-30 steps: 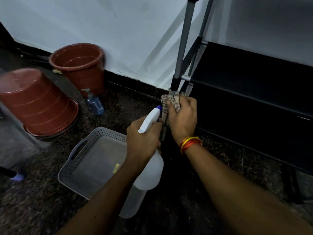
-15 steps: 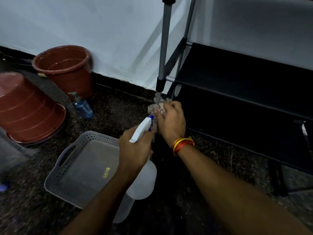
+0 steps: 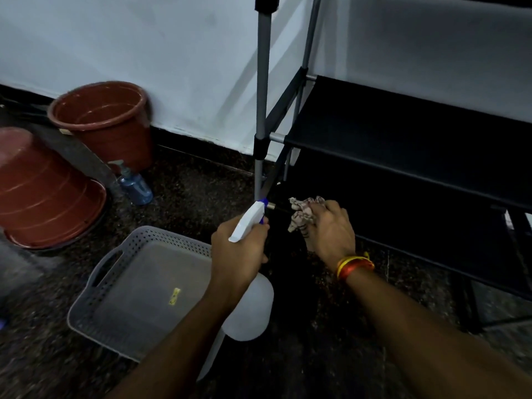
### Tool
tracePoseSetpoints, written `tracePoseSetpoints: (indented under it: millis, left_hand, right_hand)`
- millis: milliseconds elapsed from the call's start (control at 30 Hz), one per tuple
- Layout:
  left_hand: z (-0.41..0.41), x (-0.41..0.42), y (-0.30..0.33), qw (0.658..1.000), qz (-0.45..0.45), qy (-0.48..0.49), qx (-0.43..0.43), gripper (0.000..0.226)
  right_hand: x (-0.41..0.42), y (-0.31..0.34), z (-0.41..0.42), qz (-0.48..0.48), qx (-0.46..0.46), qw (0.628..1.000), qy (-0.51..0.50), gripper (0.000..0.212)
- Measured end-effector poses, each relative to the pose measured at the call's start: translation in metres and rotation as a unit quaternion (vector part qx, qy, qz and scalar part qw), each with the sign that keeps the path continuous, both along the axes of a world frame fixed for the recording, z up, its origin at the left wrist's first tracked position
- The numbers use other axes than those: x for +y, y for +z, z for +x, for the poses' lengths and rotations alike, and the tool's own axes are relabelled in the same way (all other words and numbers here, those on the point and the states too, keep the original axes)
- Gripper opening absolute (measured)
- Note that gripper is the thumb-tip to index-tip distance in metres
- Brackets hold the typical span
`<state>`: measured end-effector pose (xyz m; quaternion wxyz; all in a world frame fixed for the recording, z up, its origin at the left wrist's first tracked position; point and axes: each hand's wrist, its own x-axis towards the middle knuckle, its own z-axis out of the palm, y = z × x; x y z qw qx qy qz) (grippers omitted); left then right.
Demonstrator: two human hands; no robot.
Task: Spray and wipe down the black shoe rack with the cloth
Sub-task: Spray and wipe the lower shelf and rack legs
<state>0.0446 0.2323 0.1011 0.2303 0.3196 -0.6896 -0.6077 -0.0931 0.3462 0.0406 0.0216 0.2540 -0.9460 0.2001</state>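
The left hand [image 3: 239,251] was curled round the neck of a white spray bottle [image 3: 250,306], its fingers wrapped below the trigger head, the blue nozzle aimed ahead at the lowest corner of the rack. The right hand [image 3: 331,228], a red and yellow thread band on its wrist, was bunched round a crumpled patterned cloth [image 3: 303,213], which stuck out beyond the knuckles and sat against or just short of the bottom front rail; contact could not be told for certain.

The black shoe rack [image 3: 403,133] stood directly ahead of and to the right of both hands: matt black shelves stretched between thin grey metal tubes with black joint sleeves. Such a frame was likely light and a little wobbly, so wiping pressure would best be kept gentle, or the upright post [image 3: 262,82] steadied. The cloth looked soft and limp, best held balled in the palm as it was. The bottle, translucent plastic and smooth, seemed manageable one-handed by the neck, though it could be slippery if wet.

Below the left forearm lay a grey perforated plastic basket [image 3: 95,306] with a handle slot. Farther left stood an upright terracotta-coloured bucket [image 3: 109,131], another upturned bucket [image 3: 43,191], and between them a small blue pump bottle [image 3: 134,184] on the dark speckled floor.
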Motion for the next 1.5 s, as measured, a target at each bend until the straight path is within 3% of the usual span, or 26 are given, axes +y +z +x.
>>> tracePoseSetpoints:
  millis: [333, 667, 767, 900, 1067, 1200, 1367, 1500]
  left_hand:
    - [-0.04, 0.006, 0.01, 0.998, -0.062, 0.016, -0.023, 0.028]
    - [-0.064, 0.01, 0.017, 0.993, -0.106, 0.048, -0.011, 0.03]
    - [-0.055, 0.007, 0.004, 0.994, -0.096, 0.056, -0.017, 0.025]
    - [-0.043, 0.001, -0.008, 0.992, -0.114, 0.054, -0.005, 0.026]
    - [-0.047, -0.009, -0.018, 0.988, -0.14, 0.061, 0.002, 0.026]
    - [-0.047, -0.016, -0.025, 0.991, -0.119, 0.059, 0.015, 0.025]
    - [-0.045, -0.021, -0.03, 0.992, -0.116, 0.051, 0.015, 0.024]
    - [-0.046, -0.022, -0.032, 0.993, -0.103, 0.048, 0.013, 0.025]
  right_hand:
    - [-0.017, 0.001, -0.013, -0.093, -0.058, 0.992, -0.063, 0.027]
    - [-0.01, -0.003, -0.014, -0.119, -0.054, 0.991, -0.018, 0.03]
    - [-0.028, 0.005, -0.015, -0.154, -0.051, 0.985, 0.051, 0.038]
    - [-0.066, 0.01, -0.025, -0.073, -0.048, 0.983, 0.16, 0.038]
    - [-0.085, 0.009, -0.05, -0.005, -0.026, 0.982, 0.188, 0.031]
    - [-0.1, 0.013, -0.074, -0.015, -0.036, 0.989, 0.141, 0.014]
    - [-0.123, 0.02, -0.115, -0.01, -0.104, 0.993, 0.059, 0.012]
    - [-0.133, 0.004, -0.144, -0.026, -0.063, 0.998, 0.01, 0.032]
